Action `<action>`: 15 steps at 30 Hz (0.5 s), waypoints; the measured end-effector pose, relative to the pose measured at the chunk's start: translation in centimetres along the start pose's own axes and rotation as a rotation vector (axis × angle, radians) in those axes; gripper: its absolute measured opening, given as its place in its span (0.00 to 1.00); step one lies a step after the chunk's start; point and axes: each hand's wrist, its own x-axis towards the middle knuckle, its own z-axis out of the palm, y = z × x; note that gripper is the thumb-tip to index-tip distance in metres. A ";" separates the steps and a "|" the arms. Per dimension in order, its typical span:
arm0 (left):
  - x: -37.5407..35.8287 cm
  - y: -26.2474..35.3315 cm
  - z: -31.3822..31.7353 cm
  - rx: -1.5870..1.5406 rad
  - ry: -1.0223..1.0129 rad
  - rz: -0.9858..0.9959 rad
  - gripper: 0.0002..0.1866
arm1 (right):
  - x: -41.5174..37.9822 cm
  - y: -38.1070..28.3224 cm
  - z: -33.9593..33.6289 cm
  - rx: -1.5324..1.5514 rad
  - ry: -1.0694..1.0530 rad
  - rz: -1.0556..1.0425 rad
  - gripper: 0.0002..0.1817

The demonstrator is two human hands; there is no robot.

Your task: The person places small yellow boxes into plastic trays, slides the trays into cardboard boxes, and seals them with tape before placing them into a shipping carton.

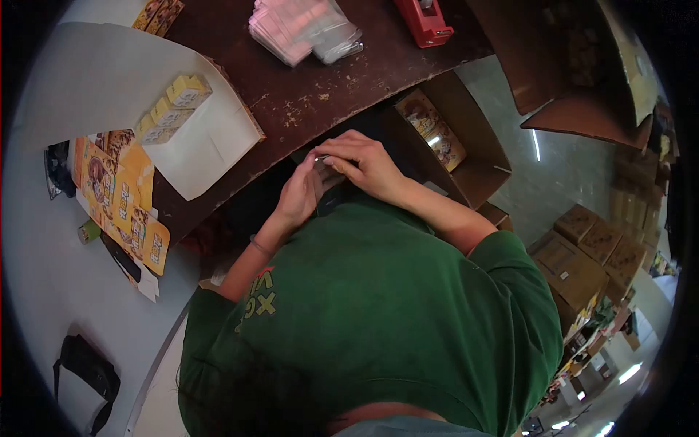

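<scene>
Both hands meet in front of the green shirt, by the edge of the dark brown table [291, 109]. My left hand [297, 191] has its fingers raised and closed around part of a small, clear item. My right hand [366, 164] bends over from the other side, its fingertips pressed together at the same spot. Between the fingertips shows a small shiny bit [319, 158], too small to name. The clear item looks like a plastic sleeve, partly hidden by the fingers.
Pink and clear plastic packets [295, 29] and a red tape dispenser [426, 23] lie on the table. A white tray [207, 146] holds small yellow boxes [175, 105]. Orange printed cartons [120, 197] are at left. An open cardboard box [473, 138] stands right of the hands.
</scene>
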 end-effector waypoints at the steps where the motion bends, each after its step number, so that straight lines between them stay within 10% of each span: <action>1: 0.1 -0.3 -0.5 0.091 -0.078 0.040 0.27 | 0.1 0.1 -0.4 0.043 -0.022 0.025 0.13; 4: -0.1 -0.6 -1.9 0.375 -0.318 0.140 0.39 | -0.5 0.9 -0.4 0.007 -0.034 0.016 0.12; 15: 2.0 2.0 2.3 0.449 -0.080 0.295 0.54 | 0.0 0.1 -2.4 0.101 0.130 -0.075 0.18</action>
